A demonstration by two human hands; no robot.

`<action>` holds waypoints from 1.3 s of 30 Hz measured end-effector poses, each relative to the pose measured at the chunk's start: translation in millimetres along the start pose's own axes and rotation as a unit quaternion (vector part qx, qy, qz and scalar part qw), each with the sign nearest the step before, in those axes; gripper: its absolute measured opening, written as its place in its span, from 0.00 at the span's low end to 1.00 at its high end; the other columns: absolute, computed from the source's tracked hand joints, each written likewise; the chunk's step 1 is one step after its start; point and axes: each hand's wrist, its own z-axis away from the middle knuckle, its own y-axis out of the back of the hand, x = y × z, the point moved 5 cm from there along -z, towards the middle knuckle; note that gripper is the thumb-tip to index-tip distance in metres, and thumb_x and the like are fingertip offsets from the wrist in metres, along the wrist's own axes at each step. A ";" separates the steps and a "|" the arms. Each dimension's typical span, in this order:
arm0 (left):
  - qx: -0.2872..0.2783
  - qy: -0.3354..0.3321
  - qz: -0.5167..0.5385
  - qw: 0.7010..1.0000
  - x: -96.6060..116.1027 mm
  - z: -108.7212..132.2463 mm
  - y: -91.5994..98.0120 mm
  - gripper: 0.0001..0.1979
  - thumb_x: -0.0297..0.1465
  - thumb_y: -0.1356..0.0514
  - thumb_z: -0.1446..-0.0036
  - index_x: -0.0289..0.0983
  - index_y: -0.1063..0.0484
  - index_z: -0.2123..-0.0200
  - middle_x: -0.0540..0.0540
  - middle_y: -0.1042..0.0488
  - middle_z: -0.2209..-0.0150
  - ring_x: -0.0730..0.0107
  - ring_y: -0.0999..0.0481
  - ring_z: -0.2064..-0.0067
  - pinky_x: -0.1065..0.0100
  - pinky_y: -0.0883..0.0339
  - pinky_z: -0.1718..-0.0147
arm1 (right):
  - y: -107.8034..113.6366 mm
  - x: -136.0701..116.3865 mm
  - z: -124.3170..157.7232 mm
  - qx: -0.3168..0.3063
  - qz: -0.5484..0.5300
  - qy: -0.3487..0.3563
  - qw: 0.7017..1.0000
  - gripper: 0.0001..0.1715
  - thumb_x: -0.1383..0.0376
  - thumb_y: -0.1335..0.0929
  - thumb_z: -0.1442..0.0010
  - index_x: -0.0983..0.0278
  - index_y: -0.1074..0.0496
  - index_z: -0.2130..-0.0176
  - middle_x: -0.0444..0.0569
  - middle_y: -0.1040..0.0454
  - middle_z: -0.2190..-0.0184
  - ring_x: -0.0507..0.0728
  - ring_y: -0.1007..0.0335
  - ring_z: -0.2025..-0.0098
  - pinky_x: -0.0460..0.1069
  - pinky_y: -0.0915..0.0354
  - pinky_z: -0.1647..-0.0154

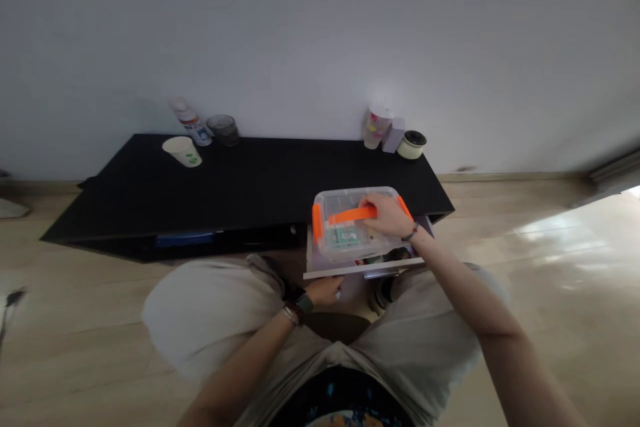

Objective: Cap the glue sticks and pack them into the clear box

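My right hand [387,215] is closed around the orange handle [350,215] of a clear plastic storage box [335,203] with orange side clips. Some green and white contents show through its lid. The box is over the pulled-out white drawer [311,257]; whether it touches the drawer cannot be told. Dark and coloured items [397,254] lie in the drawer, partly hidden by the box. Just below the drawer's front edge is my left hand [324,290], its fingers curled together. Something small and whitish shows at its fingertips, too small to name.
The drawer belongs to a low black cabinet [280,173] against the wall. On its left stand a paper cup [183,150], a spray can [194,127] and a dark glass [225,129]. To the right are a lidded cup [376,128], a small box [394,135] and a cream jar [411,145].
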 end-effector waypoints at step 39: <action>0.387 0.246 0.067 0.886 -59.9 20.9 334.3 0.21 0.35 0.49 0.35 0.34 0.31 0.43 0.35 0.22 0.49 0.51 0.22 0.48 0.62 0.32 0.52 | 12.3 122.2 -125.4 0.004 0.131 -0.289 0.948 0.22 0.65 0.45 0.28 0.68 0.25 0.56 0.62 0.21 0.55 0.63 0.23 0.53 0.50 0.34 0.54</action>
